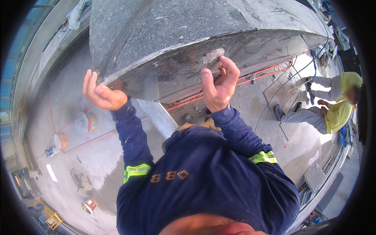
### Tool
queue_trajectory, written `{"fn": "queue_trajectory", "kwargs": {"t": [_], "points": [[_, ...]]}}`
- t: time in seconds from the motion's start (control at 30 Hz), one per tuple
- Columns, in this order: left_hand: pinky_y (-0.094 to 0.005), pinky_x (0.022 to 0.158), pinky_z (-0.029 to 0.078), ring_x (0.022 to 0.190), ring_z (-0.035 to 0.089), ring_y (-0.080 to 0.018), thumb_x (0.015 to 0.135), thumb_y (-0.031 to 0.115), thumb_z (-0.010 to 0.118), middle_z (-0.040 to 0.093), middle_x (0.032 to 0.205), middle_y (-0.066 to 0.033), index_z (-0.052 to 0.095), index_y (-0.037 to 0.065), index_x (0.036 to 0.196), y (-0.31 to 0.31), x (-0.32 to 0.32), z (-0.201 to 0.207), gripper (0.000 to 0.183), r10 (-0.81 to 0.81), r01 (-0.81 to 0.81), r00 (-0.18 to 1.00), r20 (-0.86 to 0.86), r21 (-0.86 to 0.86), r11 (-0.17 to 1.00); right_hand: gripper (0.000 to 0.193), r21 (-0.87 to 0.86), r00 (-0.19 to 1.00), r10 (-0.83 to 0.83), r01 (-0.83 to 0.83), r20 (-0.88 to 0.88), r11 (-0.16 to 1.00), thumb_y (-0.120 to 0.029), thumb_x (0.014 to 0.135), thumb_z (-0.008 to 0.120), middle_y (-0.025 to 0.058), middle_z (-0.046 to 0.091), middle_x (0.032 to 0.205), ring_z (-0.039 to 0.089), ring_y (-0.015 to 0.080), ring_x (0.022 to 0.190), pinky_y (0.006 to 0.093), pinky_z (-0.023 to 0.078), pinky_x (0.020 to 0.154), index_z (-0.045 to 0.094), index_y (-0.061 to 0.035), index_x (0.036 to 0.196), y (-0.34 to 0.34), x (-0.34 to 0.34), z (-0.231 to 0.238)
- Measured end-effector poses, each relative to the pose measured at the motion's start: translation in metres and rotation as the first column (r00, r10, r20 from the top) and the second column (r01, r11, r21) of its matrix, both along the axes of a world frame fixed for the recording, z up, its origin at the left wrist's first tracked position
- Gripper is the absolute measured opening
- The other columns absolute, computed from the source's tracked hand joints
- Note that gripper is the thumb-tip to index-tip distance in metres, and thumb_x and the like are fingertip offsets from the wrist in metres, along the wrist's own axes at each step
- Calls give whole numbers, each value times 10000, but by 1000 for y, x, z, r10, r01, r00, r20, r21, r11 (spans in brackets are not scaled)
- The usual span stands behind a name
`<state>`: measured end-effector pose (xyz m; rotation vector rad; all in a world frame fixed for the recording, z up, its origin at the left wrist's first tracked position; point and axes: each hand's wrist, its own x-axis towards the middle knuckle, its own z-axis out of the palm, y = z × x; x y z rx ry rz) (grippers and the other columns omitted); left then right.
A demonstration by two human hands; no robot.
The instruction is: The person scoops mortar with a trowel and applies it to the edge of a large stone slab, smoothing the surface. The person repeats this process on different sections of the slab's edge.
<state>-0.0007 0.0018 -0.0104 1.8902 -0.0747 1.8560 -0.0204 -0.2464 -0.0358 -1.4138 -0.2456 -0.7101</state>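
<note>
A large grey stone-like slab (184, 23) with a curved edge fills the top of the view, its darker side face (168, 68) turned toward me. At the slab's left lower corner is my left hand (105, 95), fingers stretched and thumb apart; whether it touches the corner is unclear. My right hand (220, 88) is against the side face, its index finger and thumb bent about a small flat, rough grey piece (213, 56). The other fingers curl underneath, partly hidden. I cannot tell what that piece is made for.
A pale board (158, 117) leans beneath the slab. Red hoses (250, 78) and dark cables run along the concrete floor. Buckets (85, 123) stand at the left. Two people in yellow tops (340, 116) are at the right, near a grey block (314, 177).
</note>
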Motion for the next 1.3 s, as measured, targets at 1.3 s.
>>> {"fn": "queue_trajectory", "kwargs": {"t": [1.3], "points": [[-391,869,461,1000,583,-293,1013,232,347,617,1104,-190,612,-54,1011,-2,-2,1,390,8,-8,1000,-17,9,1000,526,-387,943,-288,330,163,861,-32,722,775,164,527,1013,540,292,893,364,474,761,543,-26,1194,-2,14,7]]}}
